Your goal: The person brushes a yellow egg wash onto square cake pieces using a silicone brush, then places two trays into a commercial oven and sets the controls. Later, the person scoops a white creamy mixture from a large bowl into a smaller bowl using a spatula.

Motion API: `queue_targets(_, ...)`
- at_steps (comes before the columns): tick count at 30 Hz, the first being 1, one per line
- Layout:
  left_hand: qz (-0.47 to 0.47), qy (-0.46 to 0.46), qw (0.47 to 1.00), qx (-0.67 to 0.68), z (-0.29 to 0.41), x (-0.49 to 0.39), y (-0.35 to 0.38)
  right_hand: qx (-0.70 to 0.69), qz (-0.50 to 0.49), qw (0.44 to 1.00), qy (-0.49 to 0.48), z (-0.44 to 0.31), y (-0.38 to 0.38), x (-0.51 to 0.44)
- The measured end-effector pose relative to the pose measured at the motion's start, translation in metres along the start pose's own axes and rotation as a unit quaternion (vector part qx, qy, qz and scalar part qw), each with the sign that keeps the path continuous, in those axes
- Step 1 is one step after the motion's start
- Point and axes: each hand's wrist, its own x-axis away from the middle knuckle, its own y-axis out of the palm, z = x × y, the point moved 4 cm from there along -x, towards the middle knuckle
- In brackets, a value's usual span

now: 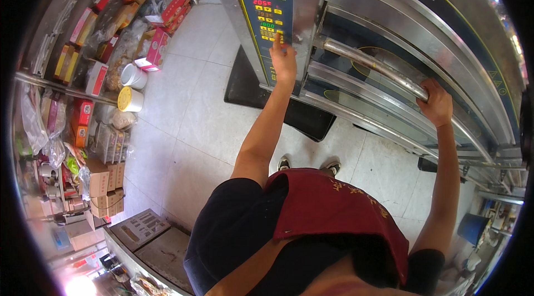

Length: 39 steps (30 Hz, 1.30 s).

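My left hand [284, 62] is raised to the dark control panel [259, 52] of a steel deck oven. Its index finger touches or nearly touches a yellow button on the panel, and it holds nothing. Red, amber and green digits glow above that fingertip. Over to the right, my right hand [437, 102] grips the far end of a worn metal bar handle [375, 64] on an oven door. A glass window [377, 56] with a yellow outline lies behind the bar. More bar handles and steel fronts run below it.
A black tray-like object [311, 119] lies low at the oven's base. On the left, shelves hold boxes and plastic bags, with white buckets [133, 76] in front. Cartons [102, 179] are stacked lower left, near a metal-topped unit [139, 229]. A blue bin [473, 229] stands at right.
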Motion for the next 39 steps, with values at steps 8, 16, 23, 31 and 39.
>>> queue_targets(8,0.005,0.026,0.996,-0.089,0.023,0.007,0.001,0.006,-0.007,1.000,0.006,0.003,0.002,0.003)
queue_targets(16,-0.037,0.034,0.988,-0.145,0.017,-0.015,0.015,-0.010,-0.001,1.000,0.012,0.010,0.008,0.007)
queue_targets(23,-0.252,0.043,0.934,-0.249,-0.075,0.069,-0.024,0.039,0.034,0.998,0.045,0.010,0.012,0.014)
queue_targets(31,-0.464,-0.392,0.776,-0.172,-0.131,0.270,-0.123,0.082,0.176,0.973,0.127,-0.006,0.021,0.036)
queue_targets(39,-0.255,-0.525,0.790,0.189,-0.073,0.239,-0.126,0.021,0.228,0.971,0.074,-0.099,0.048,0.081)
